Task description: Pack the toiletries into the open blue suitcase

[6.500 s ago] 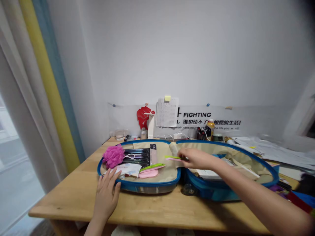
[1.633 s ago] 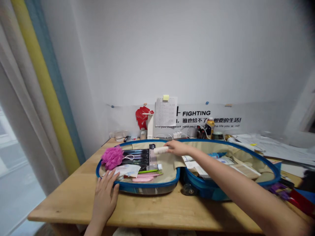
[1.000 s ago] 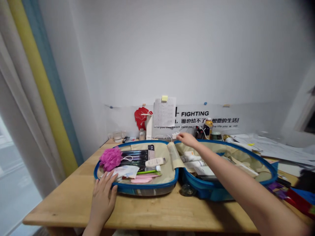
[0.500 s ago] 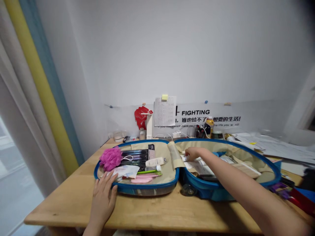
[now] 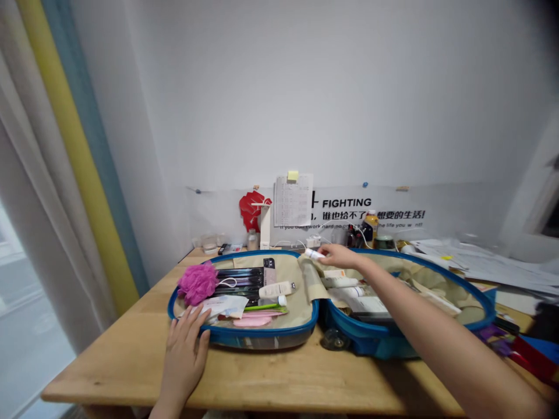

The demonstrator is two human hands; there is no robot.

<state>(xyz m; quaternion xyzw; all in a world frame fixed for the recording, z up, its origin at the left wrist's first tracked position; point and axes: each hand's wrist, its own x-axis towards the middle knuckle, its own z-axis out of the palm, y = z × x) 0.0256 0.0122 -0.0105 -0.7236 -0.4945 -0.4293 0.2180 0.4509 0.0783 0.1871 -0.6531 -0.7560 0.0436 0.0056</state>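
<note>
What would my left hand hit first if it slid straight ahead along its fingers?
The blue suitcase rim, which the left hand touches now; just past it, probably the white packet.

Suitcase open on table — pouf and lotion tube in its left half, left hand on its front-left rim, right hand holding a mini tube over its hinge at the back, bottles behind it, papers to its right.

Soft, even daylight enters from the left through the curtain; edges bend and blur, corners darken.
</note>
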